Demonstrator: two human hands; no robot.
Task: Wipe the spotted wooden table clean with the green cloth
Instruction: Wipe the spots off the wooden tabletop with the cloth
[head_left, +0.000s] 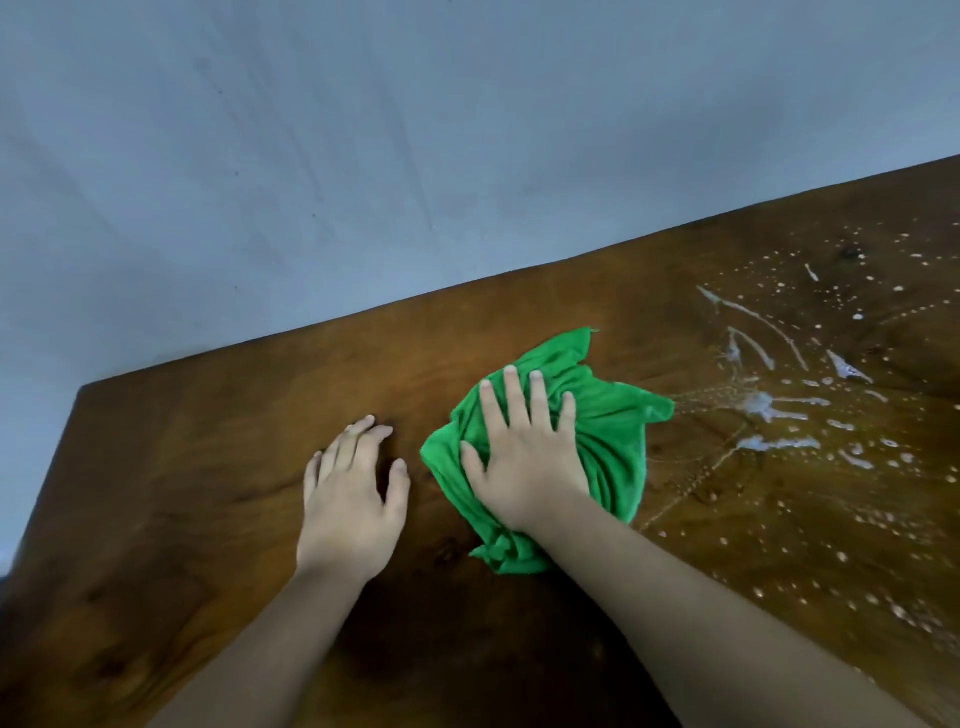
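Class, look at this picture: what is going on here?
A person is wiping a wooden table. The right hand presses flat on a crumpled green cloth, while the left hand rests flat on the bare wood beside it. White spots and streaks cover the table to the right of the cloth, so that part is not yet wiped.

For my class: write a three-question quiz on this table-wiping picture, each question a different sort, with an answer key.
1. True or false: the right hand presses flat on the green cloth.
2. Where do the white spots and streaks lie? A) left of the cloth B) right of the cloth C) under the left hand
3. Fill in: the left hand rests on the bare wooden ____.

Key: 1 true; 2 B; 3 table.
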